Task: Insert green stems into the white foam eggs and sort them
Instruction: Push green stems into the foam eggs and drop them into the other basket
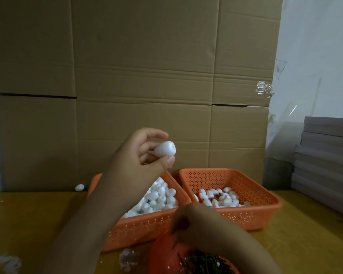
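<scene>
My left hand (141, 153) is raised above the table and pinches a white foam egg (164, 149) between thumb and fingers. Below it, an orange basket (139, 228) is heaped with plain foam eggs (158, 198). A second orange basket (251, 214) to its right holds a thinner layer of eggs (218, 198), some with dark stem ends. My right hand (186, 220) is blurred, fingers curled down over a red container (164, 252) of green stems (204, 262) at the bottom edge; what it holds is unclear.
A wall of cardboard boxes (143, 76) stands right behind the baskets. One stray egg (79, 187) lies on the yellow table (32, 218) at the left. Stacked grey boards (325, 161) sit at the right. Crumpled plastic scraps (127, 258) lie near the front edge.
</scene>
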`<state>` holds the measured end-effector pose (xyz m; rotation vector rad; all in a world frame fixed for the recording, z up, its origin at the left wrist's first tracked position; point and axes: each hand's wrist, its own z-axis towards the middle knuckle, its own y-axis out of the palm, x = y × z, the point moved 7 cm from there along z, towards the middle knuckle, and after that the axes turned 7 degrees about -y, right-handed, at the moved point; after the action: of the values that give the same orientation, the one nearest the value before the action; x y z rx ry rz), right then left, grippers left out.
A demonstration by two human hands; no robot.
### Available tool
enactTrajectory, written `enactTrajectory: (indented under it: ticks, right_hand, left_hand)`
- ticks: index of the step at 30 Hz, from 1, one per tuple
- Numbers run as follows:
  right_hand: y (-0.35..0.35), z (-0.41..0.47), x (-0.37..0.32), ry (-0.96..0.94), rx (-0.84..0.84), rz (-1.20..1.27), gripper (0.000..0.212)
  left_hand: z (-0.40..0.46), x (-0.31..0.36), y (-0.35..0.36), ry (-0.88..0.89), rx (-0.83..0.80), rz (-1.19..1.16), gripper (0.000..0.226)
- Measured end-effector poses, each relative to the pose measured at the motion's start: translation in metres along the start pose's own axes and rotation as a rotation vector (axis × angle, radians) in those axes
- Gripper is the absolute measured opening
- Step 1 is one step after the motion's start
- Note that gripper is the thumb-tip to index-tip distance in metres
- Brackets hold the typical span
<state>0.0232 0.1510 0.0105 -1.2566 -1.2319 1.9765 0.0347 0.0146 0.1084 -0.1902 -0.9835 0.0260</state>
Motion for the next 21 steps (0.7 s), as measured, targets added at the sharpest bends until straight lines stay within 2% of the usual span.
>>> enactTrajectory:
  ticks: [2, 6, 8, 10, 12, 15, 21]
  right_hand:
    - [-0.028, -0.005, -0.007, -0.042, 0.197, 0.068, 0.018]
    - [-0.084, -0.03, -0.022, -0.156, 0.655, 0.455, 0.011]
    - [-0.097, -0.042, -0.027, -0.206, 0.799, 0.638, 0.007]
    - [-0.103, -0.05, -0.031, -0.236, 0.867, 0.748, 0.016]
    - [-0.103, -0.052, -0.034, -0.244, 0.891, 0.787, 0.016]
    - [-0.105, -0.053, -0.035, -0.249, 0.926, 0.75, 0.004]
    - [-0.102, -0.052, -0.041, -0.268, 0.919, 0.639, 0.009]
  left_hand:
    - [-0.001, 0.002, 0.0, 0.014, 0.009, 0.022, 0.029]
    - [-0.004, 0.007, 0.003, 0.041, -0.019, 0.055, 0.025]
    - [-0.005, 0.008, 0.005, 0.041, -0.035, 0.057, 0.025]
    - [-0.006, 0.009, 0.007, 0.042, -0.044, 0.063, 0.025]
    - [-0.007, 0.01, 0.008, 0.046, -0.051, 0.072, 0.025]
    - [-0.008, 0.012, 0.011, 0.054, -0.078, 0.087, 0.026]
    - [-0.011, 0.014, 0.016, 0.056, -0.121, 0.098, 0.026]
